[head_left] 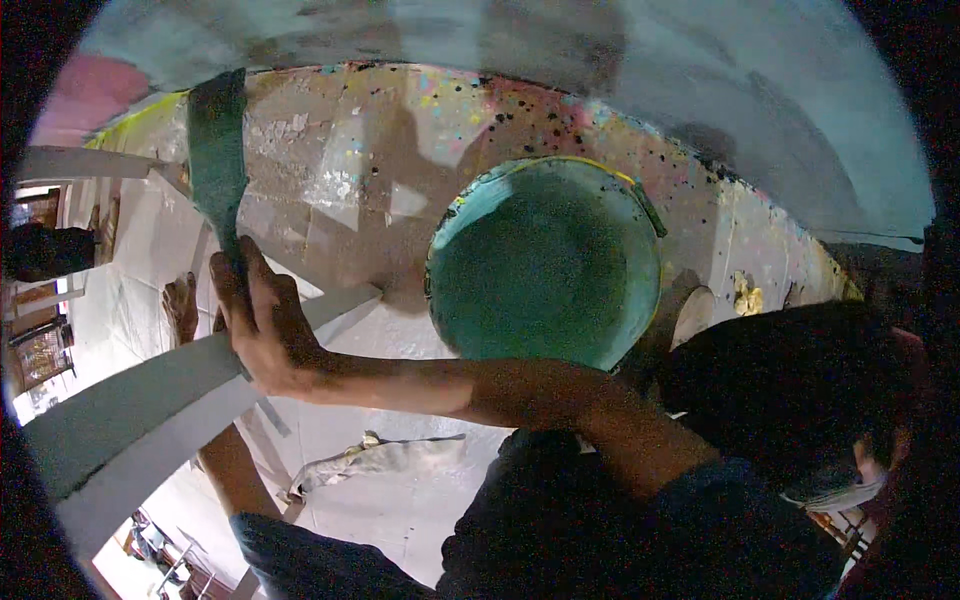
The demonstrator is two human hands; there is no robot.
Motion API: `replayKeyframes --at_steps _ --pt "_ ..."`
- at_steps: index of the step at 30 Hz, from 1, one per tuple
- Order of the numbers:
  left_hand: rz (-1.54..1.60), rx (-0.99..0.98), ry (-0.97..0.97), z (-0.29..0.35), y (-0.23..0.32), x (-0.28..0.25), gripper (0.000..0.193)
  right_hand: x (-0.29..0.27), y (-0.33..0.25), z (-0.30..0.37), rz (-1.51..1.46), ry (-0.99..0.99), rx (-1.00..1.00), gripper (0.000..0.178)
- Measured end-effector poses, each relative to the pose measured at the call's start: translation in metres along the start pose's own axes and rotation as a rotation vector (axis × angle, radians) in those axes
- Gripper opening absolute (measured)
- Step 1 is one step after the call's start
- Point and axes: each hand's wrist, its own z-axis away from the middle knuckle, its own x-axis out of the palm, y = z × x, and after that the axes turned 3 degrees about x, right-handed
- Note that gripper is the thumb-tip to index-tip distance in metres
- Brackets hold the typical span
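My left hand (262, 325) is closed around the handle of a long paint tool (217, 150). The tool's broad head is coated in dark green and points up toward the wall. My forearm reaches in from the lower right, passing just below a round bucket (545, 265) of teal-green paint. The bucket stands on a paint-splattered board (340, 150) to the right of my hand. My right hand is out of sight.
White-painted beams (150, 400) slant under my hand. My bare foot (181, 305) and leg show lower left. A crumpled pale rag (385, 455) lies on the floor far below. A grey-green wall (600, 50) curves across the top.
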Motion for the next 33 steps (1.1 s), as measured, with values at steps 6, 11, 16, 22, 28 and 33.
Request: replayKeyframes --at_steps 6,11,16,22,28,33 --pt "0.027 -0.020 0.022 0.042 0.015 -0.010 0.035 -0.017 -0.011 0.031 -0.069 -0.122 0.093 0.022" --pt "-0.013 -0.021 0.033 0.062 0.034 -0.048 0.035 -0.036 -0.020 0.034 -0.084 -0.095 0.067 0.020" --pt "-0.066 -0.023 0.025 0.083 0.049 -0.091 0.035 -0.056 -0.040 0.021 -0.449 -0.201 0.472 0.018" --pt "-0.071 -0.048 0.069 0.116 0.064 -0.113 0.035 -0.061 -0.045 0.050 -0.347 -0.442 0.376 0.034" --pt "-0.041 -0.106 0.153 0.168 0.081 -0.110 0.036 -0.057 -0.044 0.108 0.054 -0.440 -0.013 0.045" --pt "0.001 -0.148 0.202 0.199 0.098 -0.095 0.036 -0.039 -0.038 0.170 -0.032 -0.491 -0.023 0.050"
